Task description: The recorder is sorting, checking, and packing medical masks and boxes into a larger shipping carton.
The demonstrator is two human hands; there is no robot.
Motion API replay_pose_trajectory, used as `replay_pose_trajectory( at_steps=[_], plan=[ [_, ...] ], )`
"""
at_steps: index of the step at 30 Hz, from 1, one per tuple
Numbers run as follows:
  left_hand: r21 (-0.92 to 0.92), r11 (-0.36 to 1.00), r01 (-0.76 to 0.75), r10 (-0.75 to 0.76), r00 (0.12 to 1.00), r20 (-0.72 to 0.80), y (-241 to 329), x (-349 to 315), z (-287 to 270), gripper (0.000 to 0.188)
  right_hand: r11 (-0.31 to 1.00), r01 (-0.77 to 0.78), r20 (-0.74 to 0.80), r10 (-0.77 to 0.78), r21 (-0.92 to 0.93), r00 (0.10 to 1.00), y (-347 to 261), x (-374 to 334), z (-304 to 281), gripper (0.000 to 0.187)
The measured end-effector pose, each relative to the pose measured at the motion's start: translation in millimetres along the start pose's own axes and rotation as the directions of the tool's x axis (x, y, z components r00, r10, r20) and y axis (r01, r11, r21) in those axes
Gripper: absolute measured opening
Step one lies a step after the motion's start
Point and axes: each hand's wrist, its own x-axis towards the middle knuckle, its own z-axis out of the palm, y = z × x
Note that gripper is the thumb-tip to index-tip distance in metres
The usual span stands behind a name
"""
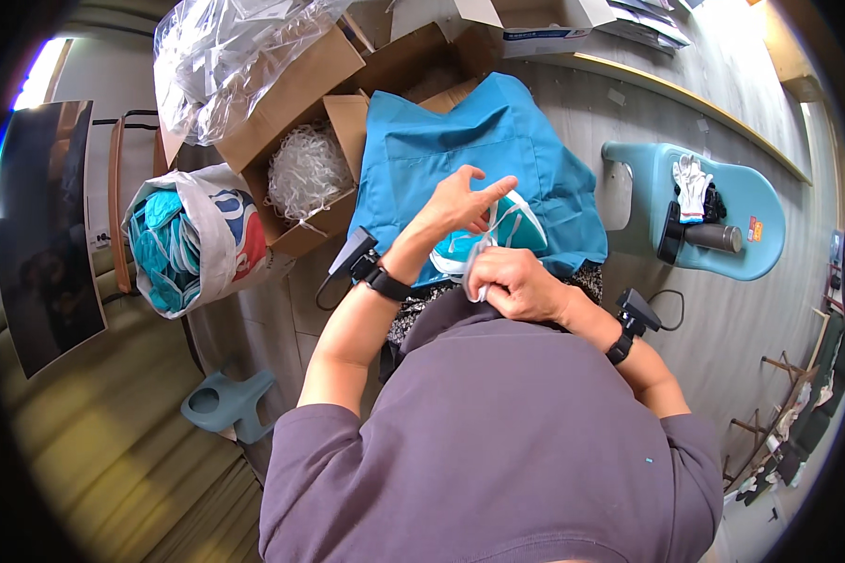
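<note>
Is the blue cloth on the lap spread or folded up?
Spread, though wrinkled: the blue cloth lies broad beneath the left hand and teal piece. Its near edge is partly hidden.

Looks like a home-style workroom here: string-filled cardboard box (347,136), sack (208,199) crammed with teal fabric pieces (166,242), work gloves (692,186) toward the plastic stool's (765,235) upper edge, wood-look floor (657,117).

The teal piece (529,235) and blue sheet (441,127) look like matt cloth. The box (291,92) is dull cardboard, the clear wrap (239,56) glossy plastic.
</note>
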Motion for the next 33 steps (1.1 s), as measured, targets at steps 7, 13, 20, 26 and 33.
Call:
replay_pose_trajectory(
  at_steps=[7, 13, 20, 26, 33],
  plan=[
    [-0.138, 0.901, -0.41, 0.415, 0.91, 0.007, -25, 8, -1, 0.024, 0.926, 0.211, 0.166, -0.165, -0.312, 0.972, -7, 19, 19, 0.023],
    [-0.533, 0.608, -0.588, 0.453, 0.809, -0.375, -5, -24, -8, 0.082, 0.86, 0.098, -0.157, -0.202, -0.5, 0.967, -29, 6, -9, 0.033],
    [-0.606, 0.552, -0.573, 0.363, 0.819, -0.444, -12, -37, 22, 0.021, 0.891, -0.193, -0.583, 0.419, 0.41, 0.696, -4, 39, -26, 0.021],
    [-0.603, 0.553, -0.575, 0.338, 0.816, -0.468, -16, -45, 20, 0.011, 0.926, -0.208, -0.492, 0.347, 0.316, 0.799, 17, 36, -39, 0.007],
    [-0.667, 0.548, -0.505, 0.287, 0.862, -0.417, -8, -61, 25, 0.01, 0.981, -0.192, -0.662, 0.162, 0.027, 0.732, 44, 44, -66, 0.008]
  ],
)
